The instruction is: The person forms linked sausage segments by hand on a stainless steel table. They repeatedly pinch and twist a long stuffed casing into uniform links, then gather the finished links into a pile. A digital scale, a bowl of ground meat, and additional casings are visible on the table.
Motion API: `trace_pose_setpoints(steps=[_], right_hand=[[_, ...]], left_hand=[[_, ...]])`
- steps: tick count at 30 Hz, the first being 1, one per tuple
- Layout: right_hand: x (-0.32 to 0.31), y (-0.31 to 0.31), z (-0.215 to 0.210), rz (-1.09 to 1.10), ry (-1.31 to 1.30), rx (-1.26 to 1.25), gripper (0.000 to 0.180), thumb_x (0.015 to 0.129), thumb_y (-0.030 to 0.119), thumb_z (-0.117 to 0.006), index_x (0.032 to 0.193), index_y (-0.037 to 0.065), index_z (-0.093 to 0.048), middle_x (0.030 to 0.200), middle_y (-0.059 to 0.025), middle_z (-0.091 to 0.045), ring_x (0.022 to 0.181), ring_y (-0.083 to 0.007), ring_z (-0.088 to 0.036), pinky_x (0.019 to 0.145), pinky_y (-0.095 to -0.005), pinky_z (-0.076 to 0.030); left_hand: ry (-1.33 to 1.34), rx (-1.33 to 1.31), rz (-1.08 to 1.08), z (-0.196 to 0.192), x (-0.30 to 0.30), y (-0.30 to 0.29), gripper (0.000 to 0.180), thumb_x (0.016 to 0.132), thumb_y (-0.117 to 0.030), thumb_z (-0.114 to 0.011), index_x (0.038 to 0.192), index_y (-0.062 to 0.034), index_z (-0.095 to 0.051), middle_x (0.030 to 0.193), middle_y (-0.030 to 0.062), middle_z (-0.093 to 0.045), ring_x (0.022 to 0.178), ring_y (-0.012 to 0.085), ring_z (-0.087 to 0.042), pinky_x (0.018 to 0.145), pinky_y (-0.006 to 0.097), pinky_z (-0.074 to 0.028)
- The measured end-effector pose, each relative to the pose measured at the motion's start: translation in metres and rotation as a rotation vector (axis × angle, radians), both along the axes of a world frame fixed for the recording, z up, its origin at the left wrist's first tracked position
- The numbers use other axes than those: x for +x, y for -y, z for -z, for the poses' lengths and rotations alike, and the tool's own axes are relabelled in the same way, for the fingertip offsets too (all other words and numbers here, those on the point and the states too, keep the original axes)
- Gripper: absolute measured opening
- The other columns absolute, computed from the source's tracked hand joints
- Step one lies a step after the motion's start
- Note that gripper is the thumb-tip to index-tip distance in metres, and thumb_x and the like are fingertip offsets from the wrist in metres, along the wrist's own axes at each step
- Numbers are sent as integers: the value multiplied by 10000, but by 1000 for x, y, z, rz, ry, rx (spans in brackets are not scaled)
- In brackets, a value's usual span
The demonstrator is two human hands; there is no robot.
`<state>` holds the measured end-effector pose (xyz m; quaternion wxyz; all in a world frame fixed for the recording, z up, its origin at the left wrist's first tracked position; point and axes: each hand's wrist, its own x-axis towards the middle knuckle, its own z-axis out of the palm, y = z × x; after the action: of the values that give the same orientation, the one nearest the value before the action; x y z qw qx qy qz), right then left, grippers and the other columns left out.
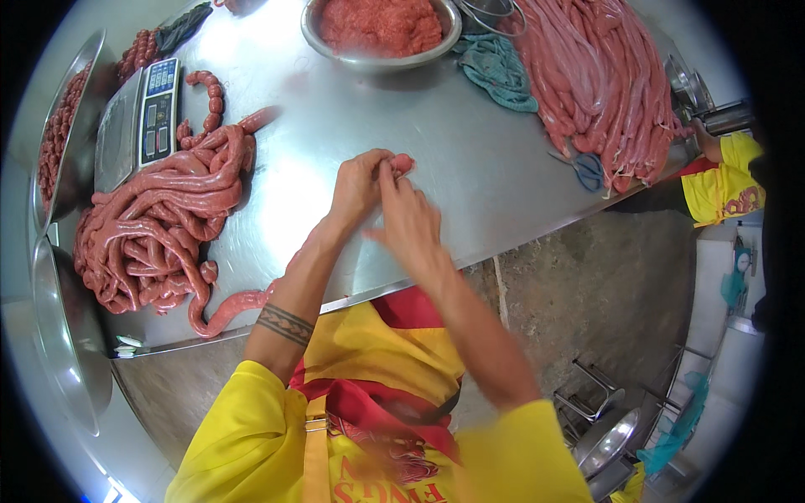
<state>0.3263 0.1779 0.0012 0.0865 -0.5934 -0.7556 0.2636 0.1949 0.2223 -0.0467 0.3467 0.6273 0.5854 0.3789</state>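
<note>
My left hand (pixel 359 186) is closed around a sausage (pixel 403 163), whose rounded pink end pokes out at the fingertips. Against it, the fingers of my right hand (pixel 410 214) pinch the same sausage, with the thumb slightly apart. Most of the held piece is hidden by my fingers. A long sausage rope (pixel 237 308) runs from under my left forearm to a coiled heap of filled sausage (pixel 159 222) at the left of the metal table (pixel 323 109).
Left of the heap are a scale (pixel 138 117) and a metal bowl of small linked sausages (pixel 63 138). A basin of minced meat (pixel 381 29) stands at the back. A green cloth (pixel 499 74), long sausages (pixel 591 75) and scissors (pixel 587 170) lie right. Another person's yellow sleeve (pixel 738 155) shows far right.
</note>
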Motion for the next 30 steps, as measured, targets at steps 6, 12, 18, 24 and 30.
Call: trace_pose_setpoints(steps=[6,12,18,24,30], right_hand=[[162,168,-35,366,-368,-253,565,957,19,-648,1508,65,-531,1416,-200,-645,1225,-330,-666,1018,-390,-523],[304,310,-65,499,-531,-462,122,993,-12,-559,980,24,-675,825,-76,-672,725,-211,-646,723,-334,-537],[361,352,79,570,-1838,-727,316,955,-71,-474,1162,40,-685,1093,-106,-724,895,-234,-670,669,-358,-536],[346,43,32,1077,-1572,-21,628,964,21,-646,1559,76,-454,1148,-78,-636,709,-134,-539,486,-174,-336],[48,-55,8,-135,215,158,216,941,255,-656,1008,75,-754,1044,-175,-767,968,-368,-750,826,-515,-589]], left_hand=[[-85,-56,-68,0,2,1,236,925,-146,-745,1103,9,-729,822,132,-744,758,228,-714,740,346,-558],[-552,408,328,6,-3,11,202,948,-124,-658,1131,-140,-741,1009,69,-671,969,238,-659,785,401,-562],[-700,524,507,5,-17,10,346,911,-114,-699,1224,-261,-700,976,45,-600,935,226,-628,745,379,-562],[-442,319,452,-12,-34,19,520,912,-92,-713,1412,-174,-598,1114,110,-682,1042,301,-658,842,424,-571],[3,-32,109,-6,-27,33,514,925,-98,-734,1414,-45,-583,1038,170,-767,934,301,-758,855,396,-590]])
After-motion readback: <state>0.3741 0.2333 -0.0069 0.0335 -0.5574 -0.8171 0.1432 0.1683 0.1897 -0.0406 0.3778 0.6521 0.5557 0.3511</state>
